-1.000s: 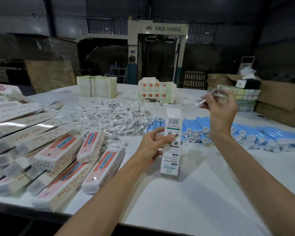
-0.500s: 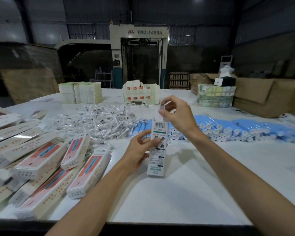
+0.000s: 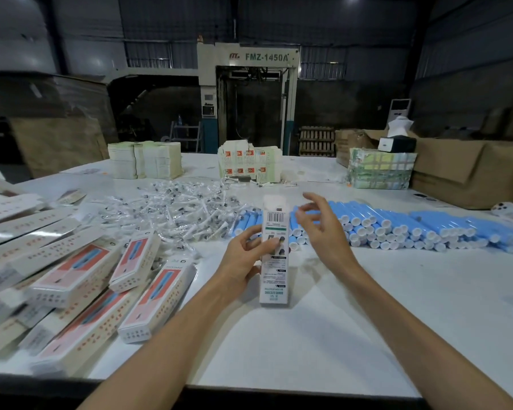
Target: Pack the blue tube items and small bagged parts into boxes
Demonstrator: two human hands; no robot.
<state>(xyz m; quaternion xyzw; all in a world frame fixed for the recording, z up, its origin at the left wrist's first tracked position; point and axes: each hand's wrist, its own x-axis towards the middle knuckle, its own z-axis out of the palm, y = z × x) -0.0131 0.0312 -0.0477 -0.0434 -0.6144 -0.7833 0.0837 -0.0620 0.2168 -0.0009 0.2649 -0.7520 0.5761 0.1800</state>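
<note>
A tall white box (image 3: pixel 274 261) with a barcode stands upright on the white table (image 3: pixel 353 321), its top flap open. My left hand (image 3: pixel 246 255) grips the box around its middle from the left. Just right of the box top hovers my right hand (image 3: pixel 320 229), fingers loosely spread and holding nothing. Behind the hands lies a long row of blue tubes (image 3: pixel 397 226) with white caps. A heap of small clear bagged parts (image 3: pixel 175 208) is spread at the centre left.
Filled red-and-white boxes (image 3: pixel 80 279) lie piled at the left. Stacks of flat cartons (image 3: pixel 144 159) and printed cartons (image 3: pixel 249 164) stand at the back, a wrapped bundle (image 3: pixel 379 170) and brown cardboard boxes (image 3: pixel 468 170) at the right. A phone (image 3: pixel 510 210) lies at the far right.
My right hand carried a bagged part from the upper right to the box top and now hovers beside it with nothing in it. My left hand kept hold of the box.
</note>
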